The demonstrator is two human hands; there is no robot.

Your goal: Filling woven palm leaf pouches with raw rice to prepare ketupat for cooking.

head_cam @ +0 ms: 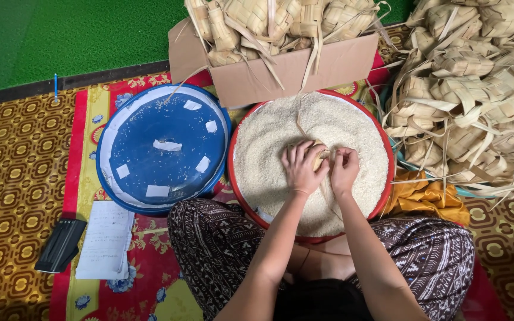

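Woven palm-leaf pouch (318, 156) is sitting low over the middle of the red basin (388, 178) of white rice (269, 137), held between both hands so that any spilling grains are falling back into the heap rather than onto the mat. Going from the left: a black case (60, 245) and a sheet of paper (106, 239) are lying on the patterned floor mat (13, 178), set well aside from the grain. Next, a blue round lid (163, 148), carrying several white tape patches, is lying flat just beside the basin, touching or nearly touching its rim, and a few stray grains are resting on it. Behind, a cardboard box (292, 71) is standing open and piled with woven pouches, within arm's reach beyond the basin. At the basin, the left hand (301, 166) is curling closed around the pouch from the left, steadying it against the rice surface. The right hand (344, 169) is pinching closed at the pouch's edge, apparently on a leaf strip or the opening; the exact contact is too small to tell. The person is sitting with patterned-trousered knees flanking the basin, keeping it close. At far right, a large loose heap of woven pouches (477, 89) is resting on the floor, with an orange cloth (426, 199) bunching below it beside the basin.
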